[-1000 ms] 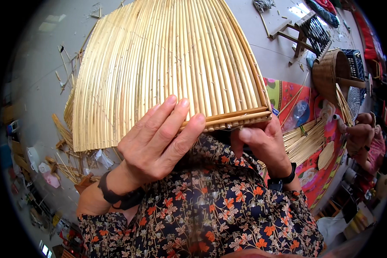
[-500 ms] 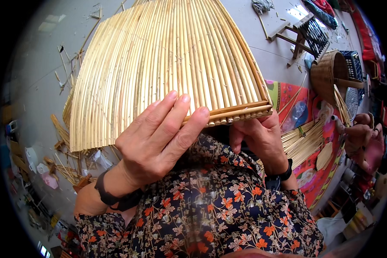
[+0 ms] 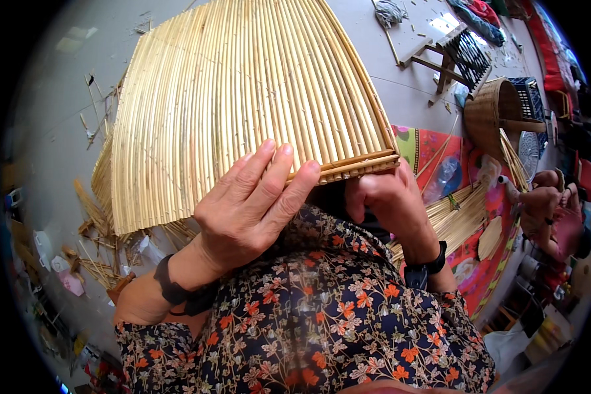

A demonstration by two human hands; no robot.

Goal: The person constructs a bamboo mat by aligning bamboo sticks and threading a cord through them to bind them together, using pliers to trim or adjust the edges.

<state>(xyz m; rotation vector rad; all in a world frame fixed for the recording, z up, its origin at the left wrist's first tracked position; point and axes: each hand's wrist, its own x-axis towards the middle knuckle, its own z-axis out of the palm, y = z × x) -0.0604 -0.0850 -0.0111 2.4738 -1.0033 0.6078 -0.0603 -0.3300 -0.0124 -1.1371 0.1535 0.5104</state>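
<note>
A wide panel of pale straw-coloured stalks [image 3: 230, 92], laid side by side, spreads out in front of me. Along its near right edge runs a darker stalk border [image 3: 354, 164], with cut stalk ends showing under it. My left hand [image 3: 240, 210] holds this near edge, its fingers stretched over the top; the thumb is hidden. Just below the right corner, my right hand [image 3: 397, 200] is closed, with fingers curled against the underside of the border. Whatever it pinches, if anything, is hidden.
A bundle of stalks [image 3: 463, 213] lies on a red floral cloth [image 3: 410, 148] at right. Beyond stand a woven basket [image 3: 482, 115] and a small folding stool [image 3: 456, 62]. Another person's hands [image 3: 545, 203] are at far right. Loose stalks and scraps [image 3: 102, 262] litter the left floor.
The panel's right corner has shifted slightly left, and the surroundings at right have shifted left too. My right hand has curled in more at the corner; my left hand keeps its hold.
</note>
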